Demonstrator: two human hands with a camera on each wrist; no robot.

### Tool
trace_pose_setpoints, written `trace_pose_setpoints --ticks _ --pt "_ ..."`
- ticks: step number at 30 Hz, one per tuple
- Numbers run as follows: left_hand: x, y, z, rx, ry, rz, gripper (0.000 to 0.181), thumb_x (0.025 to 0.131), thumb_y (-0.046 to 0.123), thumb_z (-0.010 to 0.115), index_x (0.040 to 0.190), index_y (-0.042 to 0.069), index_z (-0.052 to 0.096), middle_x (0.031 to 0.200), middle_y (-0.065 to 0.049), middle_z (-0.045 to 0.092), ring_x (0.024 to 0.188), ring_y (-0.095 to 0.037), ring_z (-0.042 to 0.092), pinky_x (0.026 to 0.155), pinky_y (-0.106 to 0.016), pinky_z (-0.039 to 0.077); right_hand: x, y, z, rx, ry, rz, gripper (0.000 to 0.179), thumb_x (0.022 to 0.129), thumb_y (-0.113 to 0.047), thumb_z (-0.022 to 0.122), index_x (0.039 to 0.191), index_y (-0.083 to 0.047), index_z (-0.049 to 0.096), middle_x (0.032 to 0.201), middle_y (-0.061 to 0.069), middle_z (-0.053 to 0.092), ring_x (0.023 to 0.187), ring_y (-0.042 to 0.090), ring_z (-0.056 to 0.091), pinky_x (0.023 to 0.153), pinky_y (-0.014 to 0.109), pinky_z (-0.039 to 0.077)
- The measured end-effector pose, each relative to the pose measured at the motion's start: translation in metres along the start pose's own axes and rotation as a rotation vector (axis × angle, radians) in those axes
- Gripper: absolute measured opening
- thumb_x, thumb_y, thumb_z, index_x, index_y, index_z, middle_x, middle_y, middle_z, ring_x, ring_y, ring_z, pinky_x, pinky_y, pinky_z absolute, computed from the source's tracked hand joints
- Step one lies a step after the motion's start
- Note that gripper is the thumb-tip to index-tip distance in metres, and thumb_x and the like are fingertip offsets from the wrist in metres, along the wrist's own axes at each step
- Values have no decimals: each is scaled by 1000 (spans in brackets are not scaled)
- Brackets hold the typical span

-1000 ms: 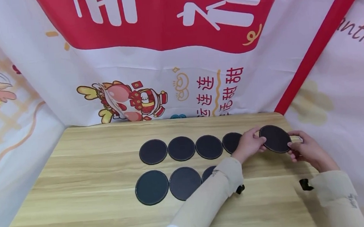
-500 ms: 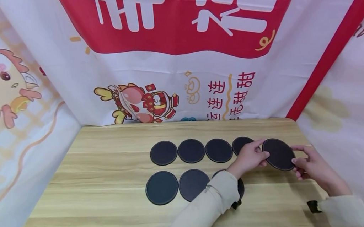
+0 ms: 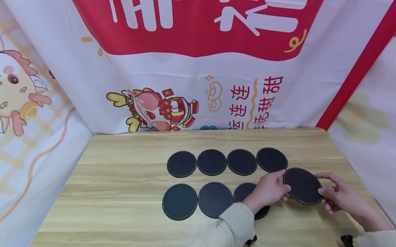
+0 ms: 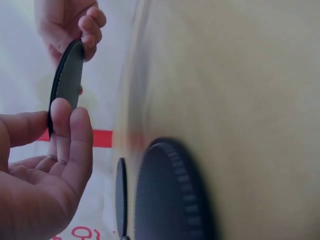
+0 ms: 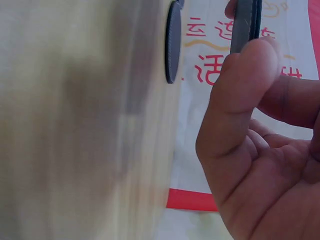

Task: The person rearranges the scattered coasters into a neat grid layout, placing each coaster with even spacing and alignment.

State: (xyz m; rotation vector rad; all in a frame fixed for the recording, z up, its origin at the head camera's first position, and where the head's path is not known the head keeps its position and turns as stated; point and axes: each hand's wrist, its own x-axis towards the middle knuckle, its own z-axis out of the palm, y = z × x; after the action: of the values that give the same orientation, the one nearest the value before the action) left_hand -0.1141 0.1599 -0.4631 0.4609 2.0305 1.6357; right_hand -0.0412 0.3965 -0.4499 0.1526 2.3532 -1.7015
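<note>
A round black coaster [image 3: 302, 186] with a stitched rim is held above the table between both hands. My left hand [image 3: 270, 188] pinches its left edge, thumb on the upper face. On the opposite edge, my right hand [image 3: 343, 197] pinches it between thumb and fingers. The left wrist view shows the coaster [image 4: 70, 75] edge-on, off the tabletop. Left of the hands, a dark coaster [image 3: 244, 194] in the front row is partly covered by the left hand and wrist. The back row's right-end coaster [image 3: 272, 159] lies just behind the held one.
Two rows of dark coasters lie flat on the wooden table [image 3: 96, 209], including a greenish one [image 3: 179, 201] at front left and a back-left one [image 3: 181, 164]. A printed cloth [image 3: 166, 71] hangs at the table's back edge, with more cloth along both sides.
Both hands have brought the held coaster nearer the front of the table, from beside the back row to beside the front row. The head view has shifted slightly.
</note>
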Motion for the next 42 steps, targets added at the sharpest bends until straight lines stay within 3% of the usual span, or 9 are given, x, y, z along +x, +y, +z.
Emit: trace_pose_setpoints --ticks 5,8,12,17,21,27,36,42 --pt "-16 -7 3 78 -32 -22 69 93 4 70 155 16 42 60 1 59 49 -15 61 46 -22 48 -5 7 7 3 -62 27 45 102 -5 55 126 -43 48 76 17 60 55 18 60 49 35 55" --pt "-24 -11 0 99 -52 -60 72 92 6 70 156 20 41 59 -1 61 47 -16 59 45 -23 48 -4 8 17 -7 -79 42 42 101 -4 55 138 -23 46 75 17 60 54 18 60 48 35 54" --pt "-33 -16 -10 119 -63 -126 71 91 2 65 155 22 42 59 -5 63 44 -16 55 43 -25 46 -1 7 31 -44 -81 40 51 100 0 54 144 4 28 71 16 58 52 17 58 45 34 53" --pt "-39 -19 -19 107 -65 -186 75 86 -11 54 151 26 50 58 -8 61 39 -16 46 37 -24 39 2 9 41 -107 -54 50 51 98 4 54 144 8 31 68 13 57 51 19 58 44 37 54" --pt "-39 -19 -23 130 -82 -203 71 88 -9 51 151 25 50 57 -8 60 39 -16 44 37 -25 36 5 8 43 -179 -12 64 45 97 6 53 139 8 37 67 12 57 50 21 58 44 38 54" --pt "-39 -19 -24 268 -90 -179 69 85 -5 55 149 21 52 52 -4 57 36 -16 49 38 -26 43 9 4 50 -317 59 97 34 96 8 54 129 5 47 66 10 57 50 24 59 43 38 53" --pt "-38 -19 -23 301 -88 -186 68 82 -5 56 143 24 58 45 0 49 35 -15 48 37 -25 42 11 1 57 -463 60 101 33 95 4 57 126 3 49 60 9 54 47 22 56 43 36 52" --pt "-37 -21 -22 310 -87 -184 61 86 -2 57 142 23 59 44 -1 49 35 -16 50 36 -25 44 10 2 58 -477 57 100 31 94 4 57 124 3 50 60 9 53 47 22 56 43 36 51"
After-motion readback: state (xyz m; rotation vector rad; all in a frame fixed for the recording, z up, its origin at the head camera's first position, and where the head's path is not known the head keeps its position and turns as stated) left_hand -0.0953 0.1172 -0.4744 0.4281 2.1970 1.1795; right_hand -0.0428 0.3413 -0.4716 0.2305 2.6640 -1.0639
